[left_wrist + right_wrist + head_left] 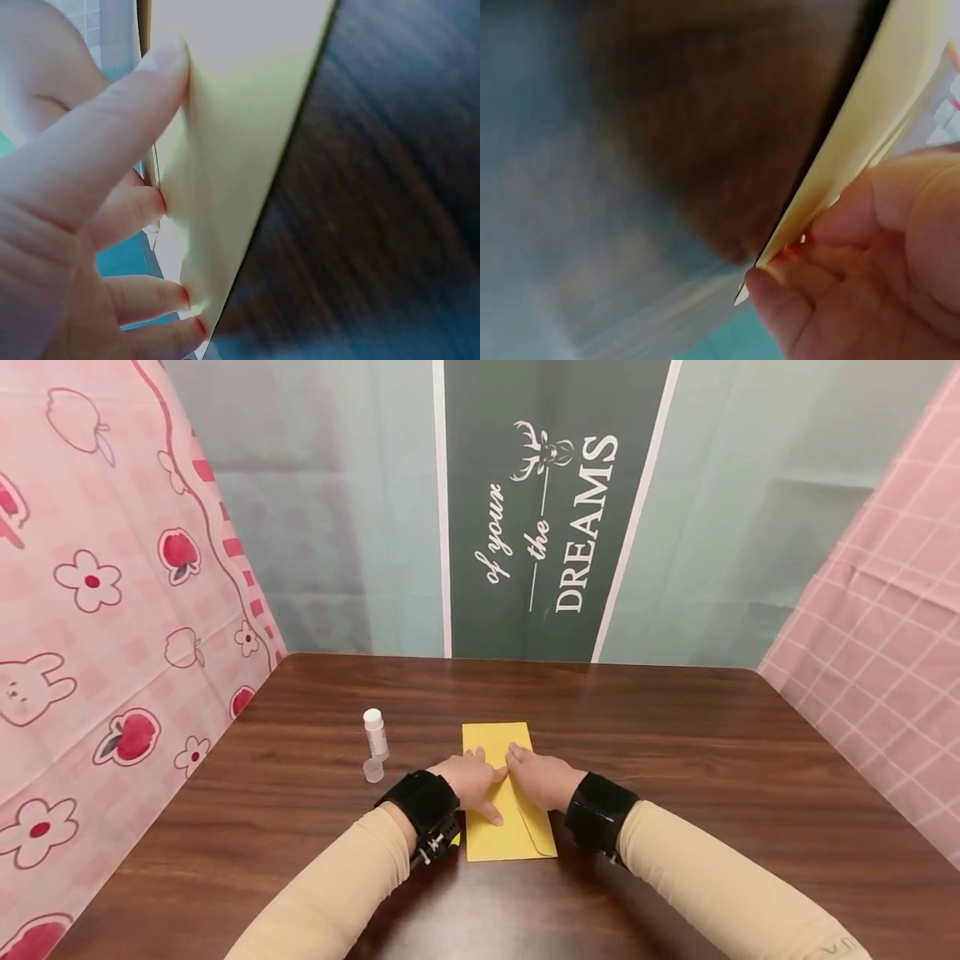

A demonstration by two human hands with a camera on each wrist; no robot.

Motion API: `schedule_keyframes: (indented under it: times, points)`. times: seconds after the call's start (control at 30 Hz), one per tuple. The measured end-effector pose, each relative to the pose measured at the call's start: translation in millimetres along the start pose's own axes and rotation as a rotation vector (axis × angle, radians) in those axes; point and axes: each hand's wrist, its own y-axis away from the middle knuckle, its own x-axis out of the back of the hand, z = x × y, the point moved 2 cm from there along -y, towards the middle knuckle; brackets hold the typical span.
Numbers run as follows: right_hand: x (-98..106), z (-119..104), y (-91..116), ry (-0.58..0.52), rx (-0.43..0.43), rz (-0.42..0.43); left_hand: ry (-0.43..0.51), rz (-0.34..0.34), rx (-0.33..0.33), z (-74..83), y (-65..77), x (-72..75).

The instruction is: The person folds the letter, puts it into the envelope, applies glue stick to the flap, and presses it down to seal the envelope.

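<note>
A yellow envelope lies lengthwise on the table, its long flap folded over along the right side. My left hand rests on the envelope with fingers and thumb spread; its fingertips touch the paper. From the right, my right hand presses on the flap with its fingers fairly straight and close together. In the right wrist view, those fingers meet the envelope's edge. Both hands come near each other around the envelope's middle.
A white glue stick stands left of the envelope, with a small translucent cap beside it. Something small and yellow shows by the left wrist strap. The brown table ends at curtains at the back and sides.
</note>
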Motion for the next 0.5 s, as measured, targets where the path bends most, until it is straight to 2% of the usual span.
schedule_keyframes:
  times: [0.17, 0.5]
  points:
    - [-2.6, -9.2, 15.7, -0.022, -0.015, -0.007, 0.011, 0.000, -0.001, 0.6, -1.7, -1.6]
    - [-10.5, -24.1, 56.9, 0.060, 0.062, 0.027, 0.031, -0.005, 0.023, -1.5, -1.9, 1.1]
